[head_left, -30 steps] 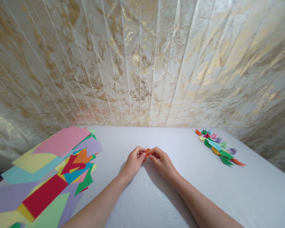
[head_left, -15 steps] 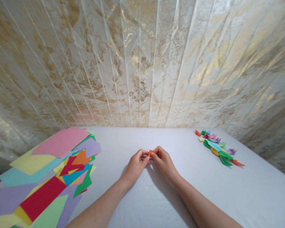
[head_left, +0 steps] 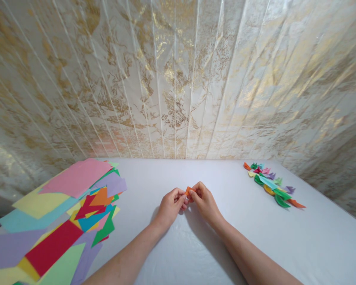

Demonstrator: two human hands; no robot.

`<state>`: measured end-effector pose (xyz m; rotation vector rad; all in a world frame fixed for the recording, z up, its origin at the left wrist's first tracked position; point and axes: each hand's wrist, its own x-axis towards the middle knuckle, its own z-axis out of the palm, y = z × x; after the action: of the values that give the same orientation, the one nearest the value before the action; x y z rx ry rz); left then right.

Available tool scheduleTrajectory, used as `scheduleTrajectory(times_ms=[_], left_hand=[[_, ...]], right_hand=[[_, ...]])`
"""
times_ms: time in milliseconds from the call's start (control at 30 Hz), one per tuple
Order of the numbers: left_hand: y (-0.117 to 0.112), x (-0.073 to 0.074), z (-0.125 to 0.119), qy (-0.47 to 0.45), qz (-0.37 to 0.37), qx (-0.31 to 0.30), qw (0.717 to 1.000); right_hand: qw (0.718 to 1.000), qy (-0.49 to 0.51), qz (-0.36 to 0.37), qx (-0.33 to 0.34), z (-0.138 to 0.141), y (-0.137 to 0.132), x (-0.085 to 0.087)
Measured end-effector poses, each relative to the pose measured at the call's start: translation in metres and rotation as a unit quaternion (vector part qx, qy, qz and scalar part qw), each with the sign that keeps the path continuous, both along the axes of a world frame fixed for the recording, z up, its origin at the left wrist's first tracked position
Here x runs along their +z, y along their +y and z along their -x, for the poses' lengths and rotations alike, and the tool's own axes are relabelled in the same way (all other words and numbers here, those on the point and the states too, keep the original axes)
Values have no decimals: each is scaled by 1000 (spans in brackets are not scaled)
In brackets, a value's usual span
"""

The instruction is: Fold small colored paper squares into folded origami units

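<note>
A small folded piece of orange paper (head_left: 189, 191) is pinched between my two hands, just above the middle of the white table (head_left: 178, 253). My left hand (head_left: 171, 204) grips its left side between thumb and fingers. On the other side, my right hand (head_left: 204, 200) has thumb and fingers closed on the paper's right edge. The fingertips nearly meet and hide part of the piece, so its exact folded shape cannot be made out.
Loose coloured paper sheets, with a pink sheet (head_left: 80, 176) and a red sheet (head_left: 55, 247) among them, overlap along the left side. Several small folded paper figures (head_left: 268, 182) lie in rows at the back right. A gold-patterned curtain (head_left: 175, 79) hangs behind the table.
My left fingers have shifted slightly on the orange paper, and more of the paper shows between the hands. Everything else on the table stays put.
</note>
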<state>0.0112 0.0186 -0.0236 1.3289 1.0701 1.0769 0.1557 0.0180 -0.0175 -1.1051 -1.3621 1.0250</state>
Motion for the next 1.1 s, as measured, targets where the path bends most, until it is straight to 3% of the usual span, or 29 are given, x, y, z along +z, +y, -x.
scheduleTrajectory(times_ms=[367, 633, 1100], left_hand=[[-1, 4, -1, 17, 5, 19, 1000], [-5, 2, -2, 39, 5, -19, 999], [-8, 5, -2, 68, -15, -36, 997]], right_hand=[[997, -59, -28, -27, -4, 2, 3], [1000, 19, -7, -14, -3, 2, 5], [1000, 26, -3, 4, 1, -3, 8]])
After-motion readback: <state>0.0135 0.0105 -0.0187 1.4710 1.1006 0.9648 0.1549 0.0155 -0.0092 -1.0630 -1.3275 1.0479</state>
